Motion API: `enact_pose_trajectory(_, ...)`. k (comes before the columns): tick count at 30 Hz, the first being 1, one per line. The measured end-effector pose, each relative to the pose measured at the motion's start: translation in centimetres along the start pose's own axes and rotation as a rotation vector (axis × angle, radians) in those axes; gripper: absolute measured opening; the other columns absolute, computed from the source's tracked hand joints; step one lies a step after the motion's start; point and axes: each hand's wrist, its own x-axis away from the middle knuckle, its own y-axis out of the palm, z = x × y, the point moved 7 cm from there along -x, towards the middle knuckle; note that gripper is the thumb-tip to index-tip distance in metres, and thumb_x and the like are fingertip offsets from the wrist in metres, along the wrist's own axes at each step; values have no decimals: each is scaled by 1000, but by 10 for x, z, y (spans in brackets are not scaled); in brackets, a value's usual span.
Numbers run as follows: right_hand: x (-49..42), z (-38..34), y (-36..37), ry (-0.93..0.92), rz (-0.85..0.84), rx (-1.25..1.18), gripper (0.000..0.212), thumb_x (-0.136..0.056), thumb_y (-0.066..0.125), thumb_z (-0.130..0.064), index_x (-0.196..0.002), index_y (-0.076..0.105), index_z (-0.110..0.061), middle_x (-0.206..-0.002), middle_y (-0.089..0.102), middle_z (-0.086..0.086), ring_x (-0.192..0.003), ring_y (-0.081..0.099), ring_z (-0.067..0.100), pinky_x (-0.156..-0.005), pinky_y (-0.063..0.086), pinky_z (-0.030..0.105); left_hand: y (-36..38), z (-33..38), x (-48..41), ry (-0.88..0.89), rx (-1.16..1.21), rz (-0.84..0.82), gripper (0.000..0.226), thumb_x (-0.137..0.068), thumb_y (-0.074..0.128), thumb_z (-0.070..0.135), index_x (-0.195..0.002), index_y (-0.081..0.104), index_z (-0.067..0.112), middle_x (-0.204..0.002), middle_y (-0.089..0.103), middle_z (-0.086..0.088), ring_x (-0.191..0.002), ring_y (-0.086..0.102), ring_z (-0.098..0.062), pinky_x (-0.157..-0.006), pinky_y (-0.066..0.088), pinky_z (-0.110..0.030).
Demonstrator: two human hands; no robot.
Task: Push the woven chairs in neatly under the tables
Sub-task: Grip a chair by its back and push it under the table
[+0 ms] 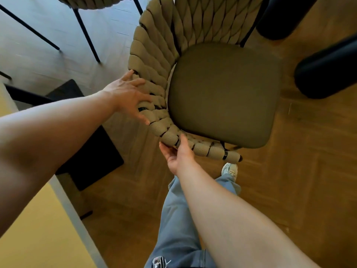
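Observation:
An olive woven chair (222, 93) with a thick braided backrest and a smooth seat cushion stands on the wood floor in the middle of the view. My left hand (127, 95) lies on the outside of the braided backrest with fingers spread, touching the rim. My right hand (178, 153) cups the lower end of the backrest from below, thumb over the top of the braid. A yellow table top (38, 229) with a pale edge fills the lower left corner.
A second woven chair (90, 2) with thin black legs stands at the top left on grey floor. Two dark cylindrical table legs (328, 70) rise at the upper right. A black chair seat (92, 151) sits by the yellow table. My leg in blue jeans and a shoe (229, 169) are below the chair.

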Motion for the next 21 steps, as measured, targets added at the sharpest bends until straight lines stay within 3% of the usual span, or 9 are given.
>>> enact_pose_trajectory(3, -5, -2, 0, -29, 28, -24, 46, -91, 72, -20, -131, 55, -6, -116, 68, 25, -100, 70, 41, -64, 64, 49, -1, -1, 4, -16, 17, 63, 106, -58, 19, 104, -146, 37, 47, -158, 38, 0, -154, 7, -18, -123, -4, -55)
enact_pose_trajectory(12, -4, -36, -48, -58, 96, 176, 42, -91, 71, -15, -130, 57, -8, -116, 67, 26, -99, 69, 42, -62, 63, 53, 22, 55, 38, -197, 193, 94, 99, -64, 26, 99, -142, 45, 43, -155, 42, 0, -154, 9, -19, -123, -5, -55)
enact_pose_trajectory(19, 12, -109, -78, -179, 97, 532, 25, -92, 67, -13, -115, 57, -7, -111, 67, 24, -94, 70, 37, -57, 63, 49, 38, 128, 58, -457, 368, 54, 106, -60, 19, 102, -143, 46, 40, -152, 47, 3, -153, 14, -21, -122, -2, -57)
enact_pose_trajectory(21, 10, -138, -79, -239, 110, 627, 34, -90, 69, -14, -121, 55, -7, -111, 68, 24, -90, 72, 37, -53, 63, 49, 34, 149, 57, -542, 445, 65, 104, -62, 22, 101, -141, 48, 40, -152, 48, 4, -153, 15, -21, -122, -2, -57)
